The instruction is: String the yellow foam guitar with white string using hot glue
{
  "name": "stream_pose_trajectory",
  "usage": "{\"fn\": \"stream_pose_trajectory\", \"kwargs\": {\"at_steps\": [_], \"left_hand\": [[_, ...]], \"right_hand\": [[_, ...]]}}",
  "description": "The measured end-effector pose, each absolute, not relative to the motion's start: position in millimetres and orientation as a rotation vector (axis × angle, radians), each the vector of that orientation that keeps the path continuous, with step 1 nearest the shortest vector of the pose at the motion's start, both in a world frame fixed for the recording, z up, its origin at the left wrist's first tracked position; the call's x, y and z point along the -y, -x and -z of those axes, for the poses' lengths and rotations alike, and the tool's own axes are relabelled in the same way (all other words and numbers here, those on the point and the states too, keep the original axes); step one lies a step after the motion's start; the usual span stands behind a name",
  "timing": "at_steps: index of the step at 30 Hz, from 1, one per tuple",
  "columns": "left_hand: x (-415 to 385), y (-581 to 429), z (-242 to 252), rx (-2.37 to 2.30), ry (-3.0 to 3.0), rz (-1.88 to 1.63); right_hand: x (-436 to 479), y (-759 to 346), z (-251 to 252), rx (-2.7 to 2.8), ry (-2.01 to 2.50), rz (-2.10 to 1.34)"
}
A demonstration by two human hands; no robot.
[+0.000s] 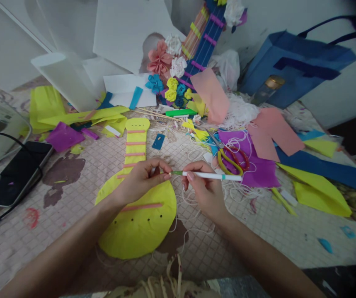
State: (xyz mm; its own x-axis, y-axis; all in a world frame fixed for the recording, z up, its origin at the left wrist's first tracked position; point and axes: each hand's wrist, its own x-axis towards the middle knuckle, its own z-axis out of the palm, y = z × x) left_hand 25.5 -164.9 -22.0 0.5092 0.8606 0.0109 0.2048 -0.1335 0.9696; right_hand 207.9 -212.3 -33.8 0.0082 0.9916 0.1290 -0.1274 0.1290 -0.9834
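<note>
My right hand [205, 188] grips a slim white pen [207, 175] with a green end and a green band, held nearly level. At its green end the fingertips of my left hand [146, 178] are pinched together. Below both hands lies a yellow guitar-shaped cutout [137, 236], with pink strips across its neck and a row of small dark holes on its body. My left hand and forearm hide part of it. Thin white string [193, 198] runs loosely under and around my right hand. Scissors [227, 155] with yellow and red handles lie just beyond that hand.
A decorated blue guitar [207, 41] with paper flowers leans at the back. Purple paper [258, 169] and pink paper [275, 130] lie right. A blue bag [292, 66] stands behind them. On the left are a phone [19, 174], cables and a white roll [64, 78].
</note>
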Motion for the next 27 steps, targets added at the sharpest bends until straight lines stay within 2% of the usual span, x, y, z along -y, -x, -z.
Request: {"fn": "stream_pose_trajectory", "kwargs": {"at_steps": [27], "left_hand": [[165.7,-23.6,23.6,-0.945,-1.59,-0.699]], "right_hand": [[212.1,-209.0,34.3,1.16,1.03,-1.164]]}}
